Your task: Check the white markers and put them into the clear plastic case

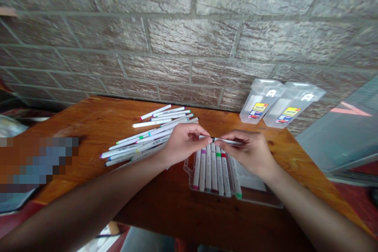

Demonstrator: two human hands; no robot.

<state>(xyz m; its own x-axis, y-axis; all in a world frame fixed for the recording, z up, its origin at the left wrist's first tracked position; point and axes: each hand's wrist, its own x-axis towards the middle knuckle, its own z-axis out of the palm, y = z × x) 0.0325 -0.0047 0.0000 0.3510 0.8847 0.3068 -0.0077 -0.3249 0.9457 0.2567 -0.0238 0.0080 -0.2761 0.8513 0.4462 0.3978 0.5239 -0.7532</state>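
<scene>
A white marker [229,141] lies level between my two hands, above the clear plastic case. My left hand [184,144] pinches its left end between thumb and fingers. Its other end is in the closed fingers of my right hand [251,150]. A dark band shows between the fingertips; whether cap and body are joined there I cannot tell. Below, several white markers [208,171] lie side by side in the open clear case [260,201], in its left part. Beside my left hand spreads a loose pile of white markers [153,134] with coloured ends, partly hidden by my left forearm.
Two clear plastic containers [256,100] with yellow labels stand at the back right, against the stone-block wall [189,35]. The wooden table [88,126] ends in front of me and at the right. A blurred-out object [44,165] is at the left.
</scene>
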